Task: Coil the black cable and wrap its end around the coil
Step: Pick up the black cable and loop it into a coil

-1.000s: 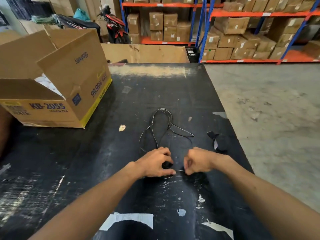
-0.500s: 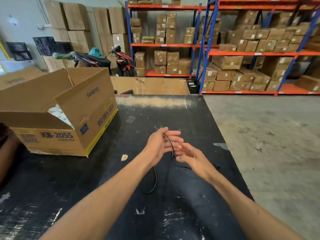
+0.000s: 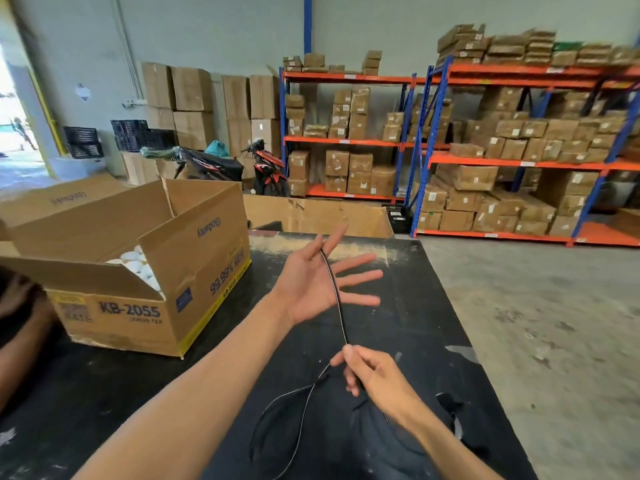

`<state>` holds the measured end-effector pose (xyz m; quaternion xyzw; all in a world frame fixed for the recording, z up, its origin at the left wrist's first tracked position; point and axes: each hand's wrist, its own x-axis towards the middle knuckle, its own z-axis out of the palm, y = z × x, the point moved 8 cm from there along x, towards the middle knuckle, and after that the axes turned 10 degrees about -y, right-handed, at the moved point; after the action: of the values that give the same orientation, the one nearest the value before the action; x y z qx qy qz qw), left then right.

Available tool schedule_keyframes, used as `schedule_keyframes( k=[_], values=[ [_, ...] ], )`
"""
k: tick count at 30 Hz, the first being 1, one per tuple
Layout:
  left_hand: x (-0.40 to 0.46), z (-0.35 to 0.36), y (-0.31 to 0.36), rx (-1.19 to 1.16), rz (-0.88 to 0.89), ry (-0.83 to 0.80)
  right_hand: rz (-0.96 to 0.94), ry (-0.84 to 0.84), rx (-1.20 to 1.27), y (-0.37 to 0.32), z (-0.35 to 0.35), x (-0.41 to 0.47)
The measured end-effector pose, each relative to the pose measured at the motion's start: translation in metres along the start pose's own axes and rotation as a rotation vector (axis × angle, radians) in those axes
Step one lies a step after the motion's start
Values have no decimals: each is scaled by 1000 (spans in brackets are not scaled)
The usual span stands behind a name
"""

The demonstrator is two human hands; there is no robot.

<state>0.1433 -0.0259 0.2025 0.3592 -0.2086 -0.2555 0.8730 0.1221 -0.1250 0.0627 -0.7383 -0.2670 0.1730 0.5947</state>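
Observation:
The thin black cable (image 3: pixel 335 292) runs taut from my left hand down to my right hand. My left hand (image 3: pixel 315 282) is raised above the black table (image 3: pixel 433 306), palm up and fingers spread, with the cable's end pinched between thumb and index finger. My right hand (image 3: pixel 372 374) is lower and nearer to me, its fingers closed on the cable. Below my right hand the rest of the cable hangs in a loose loop (image 3: pixel 294 410) over the table.
An open cardboard box (image 3: pixel 194 271) holding white items stands on the table's left. A small black scrap (image 3: pixel 450 403) lies near the table's right edge. Beyond are shelves of cartons (image 3: pixel 502 150), a scooter (image 3: pixel 266 168) and the concrete floor (image 3: pixel 536 323) to the right.
My hands rose off the table with the cable. They were then close together; now my left hand has opened out and lifted, my right hand has dropped, and the cable stretches between them.

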Motion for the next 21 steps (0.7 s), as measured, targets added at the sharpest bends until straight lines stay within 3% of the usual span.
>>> schedule_keyframes(
  k=[4,9,12,14,16,18,21],
  values=[
    [0,19,3,113,-206,-227,111,40,-31,17,-22,15],
    [-28,18,-29,199,-637,-392,80,99,-294,-25,-68,49],
    [-50,-29,-48,508,-916,-225,39,42,-471,-76,-84,63],
    [-59,-66,-48,629,-993,-36,32,-10,-594,-104,-85,70],
    [-60,-95,-37,576,-889,159,6,-31,-642,-125,-81,71],
    [-57,-111,-14,432,-641,331,-25,-33,-575,-133,-71,67],
    [-46,-103,29,278,-267,399,-49,-30,-437,-124,-47,58]
  ],
)
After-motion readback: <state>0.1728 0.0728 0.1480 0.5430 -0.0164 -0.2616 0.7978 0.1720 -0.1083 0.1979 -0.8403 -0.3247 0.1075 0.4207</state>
